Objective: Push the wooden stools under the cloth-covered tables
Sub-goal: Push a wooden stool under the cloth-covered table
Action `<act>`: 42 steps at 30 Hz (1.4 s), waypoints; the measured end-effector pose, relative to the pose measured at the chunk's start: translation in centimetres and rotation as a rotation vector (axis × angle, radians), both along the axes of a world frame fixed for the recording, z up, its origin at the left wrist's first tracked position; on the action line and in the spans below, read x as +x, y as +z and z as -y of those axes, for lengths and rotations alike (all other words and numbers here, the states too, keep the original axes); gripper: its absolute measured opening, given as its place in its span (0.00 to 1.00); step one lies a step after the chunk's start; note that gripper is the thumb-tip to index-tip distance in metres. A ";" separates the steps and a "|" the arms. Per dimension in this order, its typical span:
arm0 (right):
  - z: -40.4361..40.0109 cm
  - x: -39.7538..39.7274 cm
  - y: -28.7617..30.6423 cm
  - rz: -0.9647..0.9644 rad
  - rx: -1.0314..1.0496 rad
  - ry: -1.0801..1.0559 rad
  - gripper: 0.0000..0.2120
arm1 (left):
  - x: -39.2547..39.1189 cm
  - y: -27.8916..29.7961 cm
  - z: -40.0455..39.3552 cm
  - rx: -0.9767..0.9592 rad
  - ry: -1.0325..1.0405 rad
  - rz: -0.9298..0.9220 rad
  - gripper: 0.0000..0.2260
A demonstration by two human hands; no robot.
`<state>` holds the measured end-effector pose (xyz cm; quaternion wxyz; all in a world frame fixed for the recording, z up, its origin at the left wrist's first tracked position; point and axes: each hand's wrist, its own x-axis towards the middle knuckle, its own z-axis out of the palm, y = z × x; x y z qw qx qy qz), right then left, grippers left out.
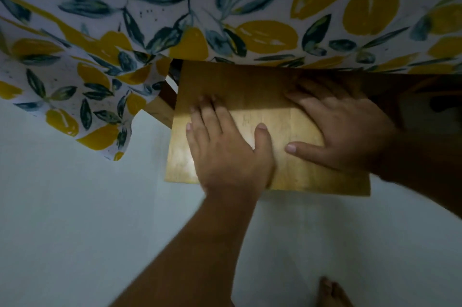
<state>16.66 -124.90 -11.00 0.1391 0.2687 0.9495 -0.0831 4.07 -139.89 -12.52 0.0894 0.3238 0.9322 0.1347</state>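
The head view looks straight down on one wooden stool (265,131), its flat seat half out on the pale floor (75,219) and its far edge already under the hem of the lemon-printed tablecloth (225,19), which hangs over the one table in sight. Both hands lie flat on the seat, fingers spread and gripping nothing: the left hand (230,154) near the seat's middle, the right hand (342,126) toward the far right corner. Pressed down like this, the palms likely drive the stool forward by friction rather than by hooking an edge, and two hands set apart should keep it from twisting as it slides. A darker bit of wood (165,104) shows left of the seat under the cloth; the light is dim, so it may be a table leg or another stool. One bare foot (332,294) shows at the bottom edge.
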 end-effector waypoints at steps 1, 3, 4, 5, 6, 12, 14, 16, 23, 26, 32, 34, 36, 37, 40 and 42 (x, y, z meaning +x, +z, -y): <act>-0.3 0.0 0.2 -0.002 0.020 0.016 0.47 | 0.2 0.3 -0.2 0.001 0.017 0.024 0.39; 1.4 -0.3 0.2 -0.052 0.085 -0.052 0.41 | -0.7 1.0 -0.1 -0.008 -0.009 0.009 0.35; 3.1 -0.3 -0.1 -0.105 0.109 -0.139 0.38 | -1.5 1.3 0.4 -0.009 -0.048 -0.018 0.33; 5.0 -0.3 -0.5 -0.173 0.114 -0.235 0.36 | -2.5 1.3 1.1 -0.003 -0.100 -0.048 0.31; 6.7 -0.5 -1.0 -0.231 0.094 -0.311 0.36 | -3.3 1.2 1.8 -0.003 -0.152 -0.083 0.30; 8.1 -1.5 -2.1 -0.207 0.155 -0.351 0.41 | -4.7 -0.2 2.4 -0.015 -0.313 -0.139 0.31; 8.0 -1.5 -2.0 -0.166 0.156 -0.341 0.42 | -4.7 -0.2 2.2 -0.010 -0.330 -0.131 0.31; 7.9 -1.8 -1.6 -0.148 0.158 -0.348 0.42 | -5.0 -0.2 2.1 0.001 -0.334 -0.114 0.32; 5.5 -5.9 -2.4 -0.158 0.184 -0.359 0.39 | -8.8 0.0 -0.1 -0.025 -0.294 -0.160 0.33; 5.4 -6.6 -2.3 -0.162 0.165 -0.358 0.35 | -9.2 0.0 -0.3 0.001 -0.289 -0.181 0.33; 5.4 -6.8 -1.4 -0.167 0.207 -0.352 0.37 | -9.2 0.2 -0.4 -0.004 -0.288 -0.178 0.33; 5.4 -6.9 -0.6 -0.083 0.126 -0.392 0.35 | -9.0 0.3 -0.4 -0.016 -0.287 -0.156 0.34; 5.1 -6.9 0.2 -0.030 0.054 -0.403 0.36 | -8.9 0.7 -0.4 -0.075 -0.296 -0.073 0.34; 5.0 -6.9 0.5 -0.005 0.026 -0.387 0.38 | -8.8 1.1 -0.2 -0.108 -0.285 -0.007 0.34; 5.6 -6.5 2.6 0.012 -0.006 -0.321 0.38 | -7.4 3.7 1.7 -0.106 -0.260 0.109 0.28; 7.1 -5.4 5.4 -0.051 -0.013 -0.269 0.37 | -6.0 6.4 4.0 -0.097 -0.258 0.100 0.28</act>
